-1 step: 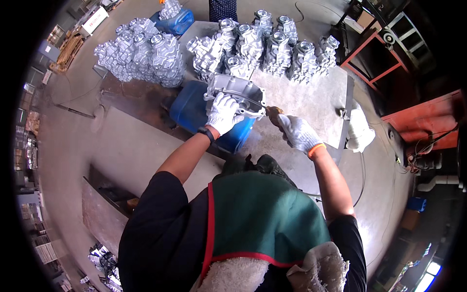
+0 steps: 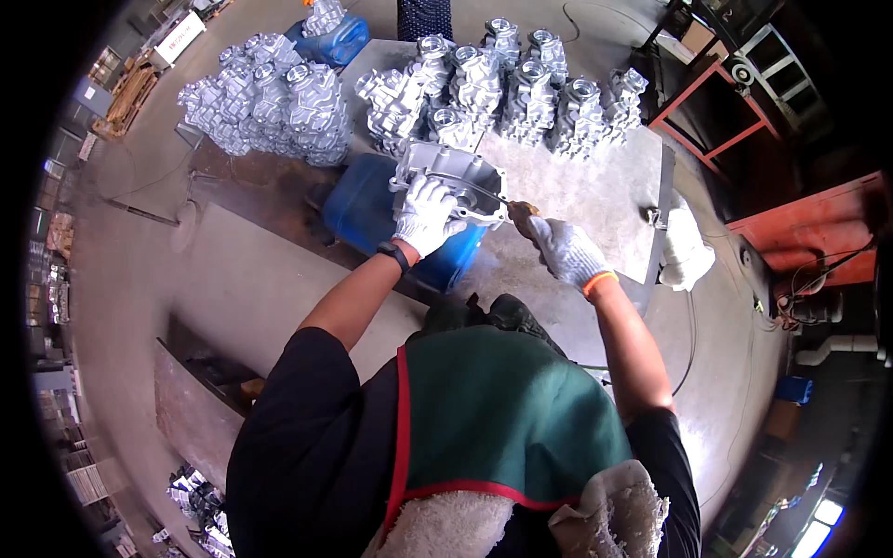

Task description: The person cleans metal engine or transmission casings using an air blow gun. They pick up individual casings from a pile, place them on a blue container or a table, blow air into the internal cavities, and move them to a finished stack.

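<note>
A silvery cast-metal housing (image 2: 474,167), open side up, rests on a blue plastic canister (image 2: 358,209) in front of me. My left hand (image 2: 427,219), in a white knitted glove, grips its near left wall, the fingers bent over the rim. In my right hand (image 2: 569,251), gloved too, is the brown handle of a file (image 2: 522,217). Its thin dark blade runs leftward over the housing's right rim into the cavity. The blade's tip is hard to make out near my left fingers.
Several similar castings (image 2: 530,102) stand upright along the far side of the pale worktable (image 2: 595,200). More castings (image 2: 270,98) are piled at the far left. A white bundle (image 2: 686,246) hangs at the table's right edge, near a red metal frame (image 2: 716,116).
</note>
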A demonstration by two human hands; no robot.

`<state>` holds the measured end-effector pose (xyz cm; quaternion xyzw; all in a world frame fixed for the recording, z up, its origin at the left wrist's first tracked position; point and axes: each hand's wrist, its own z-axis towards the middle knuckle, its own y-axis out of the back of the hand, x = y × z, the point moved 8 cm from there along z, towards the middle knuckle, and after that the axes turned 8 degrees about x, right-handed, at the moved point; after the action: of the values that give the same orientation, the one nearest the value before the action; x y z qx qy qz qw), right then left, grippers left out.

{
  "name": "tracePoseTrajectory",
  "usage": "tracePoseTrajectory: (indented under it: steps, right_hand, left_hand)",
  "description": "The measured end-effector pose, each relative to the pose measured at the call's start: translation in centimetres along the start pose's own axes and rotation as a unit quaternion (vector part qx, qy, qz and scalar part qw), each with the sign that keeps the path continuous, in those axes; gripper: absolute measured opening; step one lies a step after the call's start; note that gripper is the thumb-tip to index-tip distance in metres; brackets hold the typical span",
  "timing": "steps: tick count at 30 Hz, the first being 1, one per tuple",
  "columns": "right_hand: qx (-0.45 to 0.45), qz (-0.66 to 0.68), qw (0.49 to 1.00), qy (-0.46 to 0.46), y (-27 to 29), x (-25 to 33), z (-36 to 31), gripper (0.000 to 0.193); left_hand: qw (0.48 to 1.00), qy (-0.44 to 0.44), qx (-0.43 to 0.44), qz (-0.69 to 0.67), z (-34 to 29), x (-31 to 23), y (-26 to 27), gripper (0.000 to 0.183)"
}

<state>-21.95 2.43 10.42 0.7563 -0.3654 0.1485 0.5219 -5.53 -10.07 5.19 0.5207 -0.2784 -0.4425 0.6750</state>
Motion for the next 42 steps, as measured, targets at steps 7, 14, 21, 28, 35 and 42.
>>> tracePoseTrajectory:
  steps: [7, 14, 21, 28, 35, 42]
  right_hand:
    - [0.004, 0.555, 0.830, -0.051, -1.1, -4.6, -1.7, 0.059]
    - [-0.082, 0.586, 0.804, -0.057, -0.3, -9.6, -9.9, 0.065]
    - [-0.024, 0.500, 0.861, -0.087, -4.2, -6.7, -8.9, 0.062]
    - [-0.016, 0.381, 0.903, -0.197, -5.3, -5.8, -6.7, 0.060]
    - [0.045, 0.464, 0.862, -0.200, -5.3, -10.6, -12.9, 0.064]
    - [0.181, 0.435, 0.880, -0.058, -3.9, -6.9, -11.7, 0.065]
  left_hand:
    - [0.993, 0.025, 0.113, 0.006, 5.0, 2.7, -2.0, 0.043]
    - [0.752, 0.386, -0.017, -0.535, -0.9, 15.4, -6.7, 0.061]
    - [0.699, 0.599, 0.076, -0.384, -13.0, 20.9, -14.8, 0.093]
    - [0.633, 0.398, -0.137, -0.650, -10.4, 19.1, -7.7, 0.065]
    - [0.875, 0.404, 0.059, -0.261, -9.3, 17.5, -3.7, 0.039]
    - [0.805, 0.531, 0.073, -0.256, -19.4, 11.2, 0.5, 0.036]
